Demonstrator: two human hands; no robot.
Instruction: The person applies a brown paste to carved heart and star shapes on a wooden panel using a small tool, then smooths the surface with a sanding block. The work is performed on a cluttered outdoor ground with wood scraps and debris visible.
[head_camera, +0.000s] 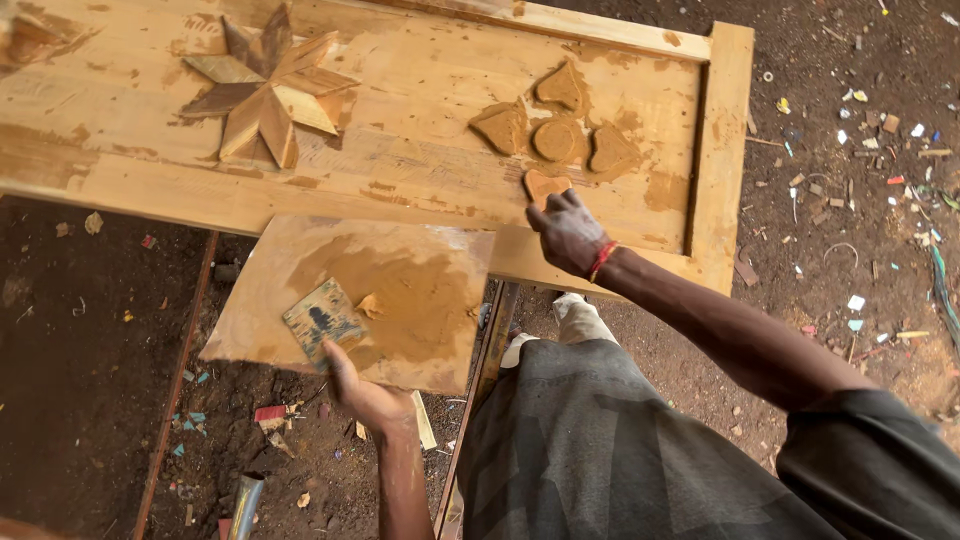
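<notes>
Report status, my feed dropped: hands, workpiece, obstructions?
Left hand holds putty board. Right hand presses filler on door panel carving. Nothing obstructing.

Left of the filler-smeared carvings (555, 130) you have bare panel up to the star inlay (265, 90); the raised frame rail (722, 150) blocks you right of them.

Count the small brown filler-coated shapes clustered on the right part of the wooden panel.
5: a round centre piece, a top piece, a left piece, a right piece, and a bottom piece partly hidden by the right hand.
</notes>
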